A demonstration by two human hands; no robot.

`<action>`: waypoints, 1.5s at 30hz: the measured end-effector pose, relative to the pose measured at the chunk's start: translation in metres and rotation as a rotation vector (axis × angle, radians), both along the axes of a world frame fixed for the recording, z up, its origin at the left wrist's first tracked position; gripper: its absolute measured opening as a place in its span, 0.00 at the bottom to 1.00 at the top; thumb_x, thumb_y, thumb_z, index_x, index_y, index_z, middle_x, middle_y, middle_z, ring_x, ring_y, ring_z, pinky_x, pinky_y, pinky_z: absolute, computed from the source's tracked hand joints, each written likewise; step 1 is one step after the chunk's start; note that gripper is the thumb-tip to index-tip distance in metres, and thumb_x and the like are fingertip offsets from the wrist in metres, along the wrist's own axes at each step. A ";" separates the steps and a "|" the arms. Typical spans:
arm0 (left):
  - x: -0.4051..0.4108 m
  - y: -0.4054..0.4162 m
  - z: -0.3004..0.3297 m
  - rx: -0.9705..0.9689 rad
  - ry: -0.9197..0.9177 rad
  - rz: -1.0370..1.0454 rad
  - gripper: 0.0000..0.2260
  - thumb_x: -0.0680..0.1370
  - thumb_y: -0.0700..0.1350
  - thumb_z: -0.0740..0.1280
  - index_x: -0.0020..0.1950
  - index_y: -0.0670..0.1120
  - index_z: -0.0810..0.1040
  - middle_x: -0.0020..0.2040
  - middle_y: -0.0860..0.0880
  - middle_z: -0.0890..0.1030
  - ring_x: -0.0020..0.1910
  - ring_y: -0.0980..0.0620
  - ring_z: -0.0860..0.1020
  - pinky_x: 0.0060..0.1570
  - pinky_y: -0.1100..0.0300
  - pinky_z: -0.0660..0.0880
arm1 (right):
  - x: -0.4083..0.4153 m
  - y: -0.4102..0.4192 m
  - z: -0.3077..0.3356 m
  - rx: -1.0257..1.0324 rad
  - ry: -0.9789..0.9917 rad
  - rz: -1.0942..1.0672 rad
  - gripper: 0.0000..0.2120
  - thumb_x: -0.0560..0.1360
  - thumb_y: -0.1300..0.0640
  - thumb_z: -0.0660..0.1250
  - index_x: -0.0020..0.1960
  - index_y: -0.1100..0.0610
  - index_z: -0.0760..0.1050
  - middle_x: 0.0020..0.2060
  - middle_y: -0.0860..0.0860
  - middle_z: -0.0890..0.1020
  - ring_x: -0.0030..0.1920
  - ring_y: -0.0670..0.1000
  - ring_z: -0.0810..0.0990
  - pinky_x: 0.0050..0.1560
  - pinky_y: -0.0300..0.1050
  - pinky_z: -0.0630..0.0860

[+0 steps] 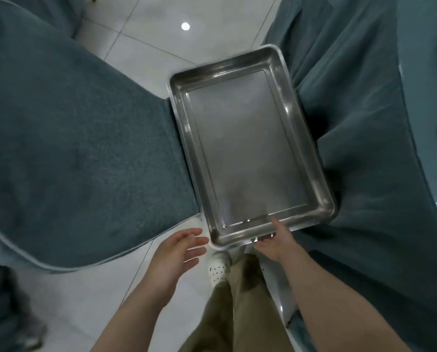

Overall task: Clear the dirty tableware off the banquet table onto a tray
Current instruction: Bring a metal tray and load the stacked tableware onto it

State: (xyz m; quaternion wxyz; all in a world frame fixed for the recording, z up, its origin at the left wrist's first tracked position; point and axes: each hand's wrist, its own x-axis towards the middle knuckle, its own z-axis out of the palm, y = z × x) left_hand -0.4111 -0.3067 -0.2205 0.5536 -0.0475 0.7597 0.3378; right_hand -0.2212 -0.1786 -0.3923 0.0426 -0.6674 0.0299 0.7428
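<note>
A rectangular stainless steel tray (250, 146) with nothing in it hangs over the floor between two cloth-covered pieces of furniture. My right hand (275, 241) grips the tray's near short rim, thumb inside and fingers under the edge. My left hand (180, 252) is open, palm turned to the right, its fingertips just short of the tray's near left corner and not touching it. No dirty tableware is in view.
A large seat or table draped in teal cloth (72, 148) fills the left. More teal draping (369, 148) falls along the right. White tiled floor (146, 39) shows between them. My khaki trousers and white perforated shoe (218, 269) are below the tray.
</note>
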 end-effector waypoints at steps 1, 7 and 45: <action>0.000 -0.004 0.000 -0.002 0.003 0.002 0.09 0.81 0.44 0.60 0.54 0.49 0.80 0.48 0.51 0.85 0.50 0.50 0.83 0.52 0.56 0.76 | 0.001 -0.004 0.002 -0.012 0.000 -0.055 0.19 0.79 0.53 0.63 0.66 0.61 0.69 0.62 0.62 0.74 0.62 0.62 0.74 0.67 0.56 0.69; -0.002 -0.018 0.004 0.013 0.008 -0.053 0.07 0.81 0.45 0.61 0.55 0.50 0.78 0.46 0.52 0.85 0.48 0.51 0.83 0.52 0.57 0.76 | 0.015 -0.022 0.040 0.121 0.004 -0.009 0.12 0.81 0.56 0.60 0.56 0.65 0.74 0.53 0.63 0.81 0.54 0.61 0.81 0.51 0.53 0.78; 0.025 -0.152 0.138 0.399 0.214 -0.034 0.13 0.75 0.32 0.63 0.51 0.48 0.78 0.40 0.40 0.81 0.35 0.43 0.79 0.28 0.59 0.78 | 0.148 -0.084 0.244 0.557 -0.226 0.092 0.05 0.74 0.75 0.60 0.46 0.67 0.70 0.45 0.64 0.75 0.42 0.65 0.79 0.25 0.51 0.79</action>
